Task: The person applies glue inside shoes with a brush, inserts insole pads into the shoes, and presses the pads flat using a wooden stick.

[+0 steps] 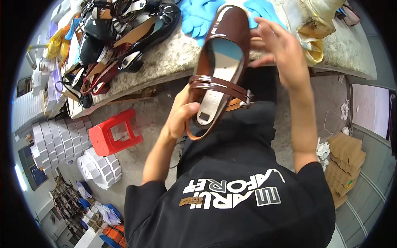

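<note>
A glossy dark brown strap shoe [232,25] is tilted with its toe up at the table's edge. It has two narrow straps with a buckle [249,97], a pale insole and a blue patch inside near the toe. My left hand [180,115] grips its heel end, with the thumb against the inner edge. My right hand [285,51] is beside the toe, slightly blurred, its fingers spread apart. Whether its fingertips touch the shoe I cannot tell. Blue gloves [198,16] lie on the table just behind the toe.
Several black and dark red shoes [155,31] are heaped on the left of the worn table [175,58]. A stained container [316,20] stands at the right. Below are a red plastic stool [101,138], stacked white boxes [62,140] and brown cartons [341,165].
</note>
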`<control>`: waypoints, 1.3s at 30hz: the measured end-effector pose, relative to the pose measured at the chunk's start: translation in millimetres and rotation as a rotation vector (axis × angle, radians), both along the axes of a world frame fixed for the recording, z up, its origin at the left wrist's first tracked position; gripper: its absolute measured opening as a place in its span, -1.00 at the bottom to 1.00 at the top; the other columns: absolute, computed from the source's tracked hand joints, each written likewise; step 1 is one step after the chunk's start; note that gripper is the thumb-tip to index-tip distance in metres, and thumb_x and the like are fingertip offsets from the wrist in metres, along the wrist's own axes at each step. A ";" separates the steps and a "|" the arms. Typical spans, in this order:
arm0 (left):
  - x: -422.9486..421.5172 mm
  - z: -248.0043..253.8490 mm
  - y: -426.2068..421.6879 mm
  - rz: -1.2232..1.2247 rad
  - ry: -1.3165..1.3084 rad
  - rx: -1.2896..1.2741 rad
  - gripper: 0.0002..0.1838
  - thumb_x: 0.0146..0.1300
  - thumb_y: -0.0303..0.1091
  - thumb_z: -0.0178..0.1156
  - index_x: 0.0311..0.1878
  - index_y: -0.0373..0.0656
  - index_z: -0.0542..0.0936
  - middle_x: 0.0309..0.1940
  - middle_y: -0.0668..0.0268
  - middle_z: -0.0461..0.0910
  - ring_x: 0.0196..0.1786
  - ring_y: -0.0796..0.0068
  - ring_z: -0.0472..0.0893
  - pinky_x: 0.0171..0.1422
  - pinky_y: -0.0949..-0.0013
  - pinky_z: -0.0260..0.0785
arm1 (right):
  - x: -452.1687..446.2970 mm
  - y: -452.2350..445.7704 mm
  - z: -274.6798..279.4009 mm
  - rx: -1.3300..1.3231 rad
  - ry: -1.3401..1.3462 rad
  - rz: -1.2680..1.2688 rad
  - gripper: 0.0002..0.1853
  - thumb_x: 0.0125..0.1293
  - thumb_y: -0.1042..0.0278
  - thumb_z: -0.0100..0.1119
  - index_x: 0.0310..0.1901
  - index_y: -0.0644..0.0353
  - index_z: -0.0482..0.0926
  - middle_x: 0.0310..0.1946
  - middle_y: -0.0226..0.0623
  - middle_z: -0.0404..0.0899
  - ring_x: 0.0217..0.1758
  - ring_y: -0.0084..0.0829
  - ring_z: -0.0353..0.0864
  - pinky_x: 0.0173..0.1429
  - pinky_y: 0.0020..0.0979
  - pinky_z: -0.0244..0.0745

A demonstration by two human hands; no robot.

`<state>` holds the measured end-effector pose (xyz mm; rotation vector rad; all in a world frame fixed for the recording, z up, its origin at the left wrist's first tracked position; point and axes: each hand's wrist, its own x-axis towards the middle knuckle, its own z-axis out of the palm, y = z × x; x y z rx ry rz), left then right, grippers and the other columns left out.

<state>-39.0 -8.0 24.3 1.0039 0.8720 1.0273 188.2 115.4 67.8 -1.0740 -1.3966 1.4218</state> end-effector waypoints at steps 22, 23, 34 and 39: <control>18.0 -10.4 -24.0 0.372 -0.368 -0.094 -0.24 0.28 0.09 -0.10 0.44 -0.18 0.17 0.24 -0.01 0.39 0.19 0.08 0.50 0.26 0.13 0.37 | 79.8 -2.1 -1.5 0.785 -0.995 -0.386 -0.70 0.26 0.52 0.19 0.04 0.21 0.62 -0.21 -0.08 0.64 -0.27 -0.25 0.66 -0.20 -0.30 0.53; 16.3 -12.9 -22.5 0.391 -0.344 -0.036 -0.22 0.29 0.08 -0.11 0.47 -0.23 0.14 0.32 0.00 0.32 0.32 0.09 0.39 0.40 0.14 0.22 | 85.2 10.0 -1.5 0.859 -1.080 -0.303 -0.72 0.22 0.55 0.17 -0.01 0.26 0.61 -0.21 -0.03 0.62 -0.22 -0.16 0.67 -0.16 -0.27 0.54; 13.3 -11.1 -36.6 0.643 -0.475 0.000 -0.11 0.30 0.21 -0.17 0.45 -0.38 0.08 0.22 -0.13 0.37 0.17 -0.09 0.46 0.35 -0.24 0.17 | 89.2 53.3 8.4 0.794 -1.281 0.210 -0.90 0.21 0.59 0.08 -0.24 0.25 0.52 -0.39 -0.10 0.58 -0.28 -0.06 0.63 -0.28 -0.17 0.47; 7.8 -11.2 -42.4 0.397 -0.595 0.095 -0.15 0.34 0.22 -0.23 0.46 -0.32 0.13 0.34 0.08 0.31 0.36 0.17 0.34 0.42 0.19 0.16 | 134.6 6.0 98.8 0.488 -0.392 -0.319 -0.73 0.52 0.33 -0.09 0.00 0.36 0.52 -0.13 -0.17 0.64 -0.31 -0.61 0.48 -0.27 -0.59 0.34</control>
